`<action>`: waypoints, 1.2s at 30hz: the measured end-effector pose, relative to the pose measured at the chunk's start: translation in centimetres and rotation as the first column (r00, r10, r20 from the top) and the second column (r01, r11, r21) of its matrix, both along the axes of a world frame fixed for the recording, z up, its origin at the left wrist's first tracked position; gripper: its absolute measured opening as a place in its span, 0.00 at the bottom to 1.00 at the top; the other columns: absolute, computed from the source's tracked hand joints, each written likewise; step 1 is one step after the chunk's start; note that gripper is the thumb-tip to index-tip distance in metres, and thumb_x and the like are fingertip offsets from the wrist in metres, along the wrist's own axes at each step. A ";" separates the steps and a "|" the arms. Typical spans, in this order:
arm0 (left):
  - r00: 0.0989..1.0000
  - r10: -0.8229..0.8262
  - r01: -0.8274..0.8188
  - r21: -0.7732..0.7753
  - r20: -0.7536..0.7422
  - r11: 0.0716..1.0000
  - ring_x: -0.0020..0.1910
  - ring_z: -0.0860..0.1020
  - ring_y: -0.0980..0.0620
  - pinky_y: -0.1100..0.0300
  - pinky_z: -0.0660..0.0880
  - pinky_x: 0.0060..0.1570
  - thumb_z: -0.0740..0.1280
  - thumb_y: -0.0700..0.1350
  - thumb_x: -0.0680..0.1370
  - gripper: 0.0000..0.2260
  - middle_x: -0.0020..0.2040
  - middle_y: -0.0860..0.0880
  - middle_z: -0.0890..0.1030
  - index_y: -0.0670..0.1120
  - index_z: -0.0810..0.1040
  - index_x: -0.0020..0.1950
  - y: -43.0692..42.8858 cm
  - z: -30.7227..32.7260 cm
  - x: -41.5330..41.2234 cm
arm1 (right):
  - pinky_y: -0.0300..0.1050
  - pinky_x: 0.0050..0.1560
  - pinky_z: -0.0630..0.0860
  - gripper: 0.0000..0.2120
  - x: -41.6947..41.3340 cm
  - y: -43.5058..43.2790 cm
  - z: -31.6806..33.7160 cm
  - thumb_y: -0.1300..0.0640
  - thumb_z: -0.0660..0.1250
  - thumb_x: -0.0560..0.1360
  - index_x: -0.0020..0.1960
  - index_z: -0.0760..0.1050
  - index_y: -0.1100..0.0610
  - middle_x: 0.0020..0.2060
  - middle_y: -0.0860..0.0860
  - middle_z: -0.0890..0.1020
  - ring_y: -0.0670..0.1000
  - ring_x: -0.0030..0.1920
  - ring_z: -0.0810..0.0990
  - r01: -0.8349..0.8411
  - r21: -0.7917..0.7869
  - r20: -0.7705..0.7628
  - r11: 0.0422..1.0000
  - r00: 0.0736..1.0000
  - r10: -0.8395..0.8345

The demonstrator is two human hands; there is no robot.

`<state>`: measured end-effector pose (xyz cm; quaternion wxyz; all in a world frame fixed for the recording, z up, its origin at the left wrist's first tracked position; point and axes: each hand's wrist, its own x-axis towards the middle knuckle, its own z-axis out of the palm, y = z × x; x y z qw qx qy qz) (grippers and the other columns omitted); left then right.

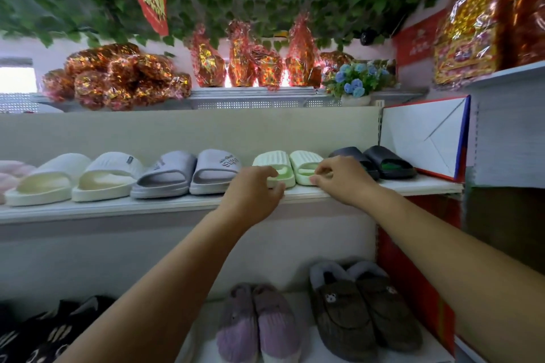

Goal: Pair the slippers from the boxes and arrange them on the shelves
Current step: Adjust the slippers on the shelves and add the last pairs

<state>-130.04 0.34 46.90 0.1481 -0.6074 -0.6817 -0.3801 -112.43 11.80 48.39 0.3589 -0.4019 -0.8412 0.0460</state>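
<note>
A pair of pale green slides stands side by side on the white middle shelf [118,208]. My left hand [253,191] grips the heel end of the left green slide [272,163]. My right hand [343,178] pinches the heel end of the right green slide [305,162]. Both slides rest flat on the shelf with their toes pointing at the back panel. To their left sit a grey pair [188,174] and a white pair [79,177]. A black pair [380,160] sits to their right, partly behind my right hand.
A red and white box [427,135] leans at the shelf's right end. The lower shelf holds purple plush slippers [259,324], brown plush slippers [362,306] and black ones [50,330]. Foil-wrapped red gifts and a blue flower pot [356,85] fill the top shelf.
</note>
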 end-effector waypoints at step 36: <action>0.951 0.266 -0.271 0.013 0.159 0.962 0.61 0.78 0.43 0.51 0.76 0.56 0.71 0.58 0.76 0.23 0.59 0.45 0.83 0.45 0.77 0.66 -13.0 -1.2 -14.1 | 0.50 0.62 0.75 0.20 -13.2 -11.9 0.0 0.45 0.67 0.77 0.64 0.79 0.56 0.59 0.54 0.82 0.55 0.61 0.79 -0.144 -0.013 0.079 0.990 0.986 0.144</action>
